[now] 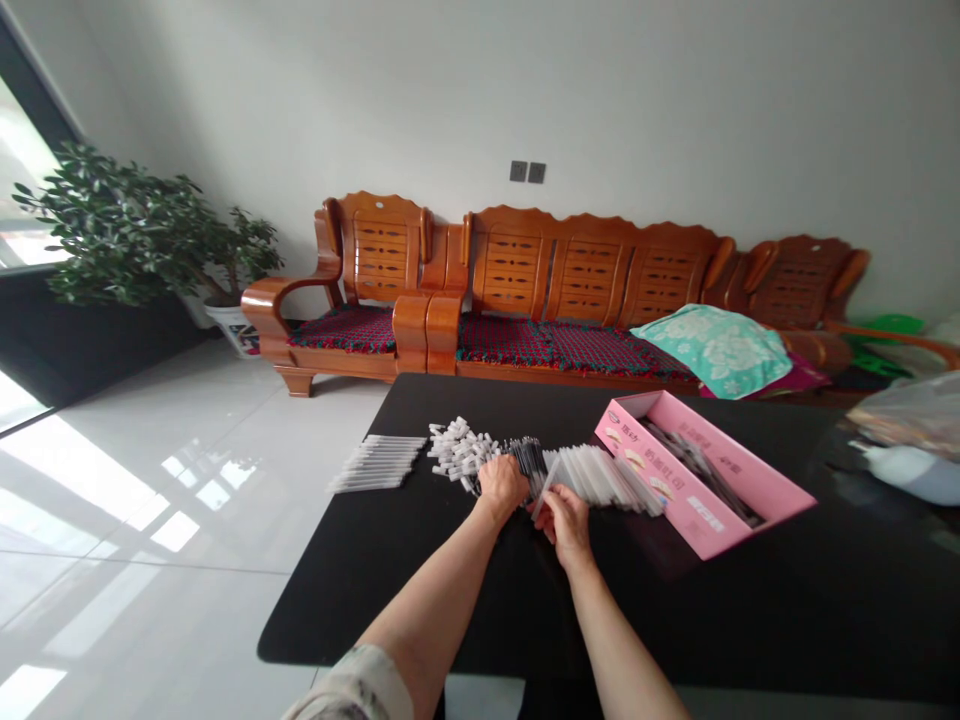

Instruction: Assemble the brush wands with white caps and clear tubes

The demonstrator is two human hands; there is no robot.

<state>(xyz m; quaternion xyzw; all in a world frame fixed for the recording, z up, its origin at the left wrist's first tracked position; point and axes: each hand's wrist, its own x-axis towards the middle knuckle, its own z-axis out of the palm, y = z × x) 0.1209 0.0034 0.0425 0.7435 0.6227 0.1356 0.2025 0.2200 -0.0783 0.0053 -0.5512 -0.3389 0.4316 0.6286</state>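
My right hand (568, 522) pinches a clear pen barrel (548, 484), which stands tilted between thumb and fingers. Just left of it, my left hand (504, 484) reaches down at the near end of a row of dark pen refills (526, 455). Its fingers are curled and their tips are hidden, so what they grip does not show. A row of frosted pen barrels (592, 474) lies to the right of the refills. Left of my left hand is a loose heap of whitish pen caps (457, 447). Several capped-looking pens (382, 463) lie side by side at the table's left edge.
A pink box (720, 465) holding dark, thin items stands right of the barrels on the black table (757, 610). Plastic bags (911, 450) sit at the far right. Behind the table runs a wooden sofa (427, 330); a potted plant (150, 230) stands at left.
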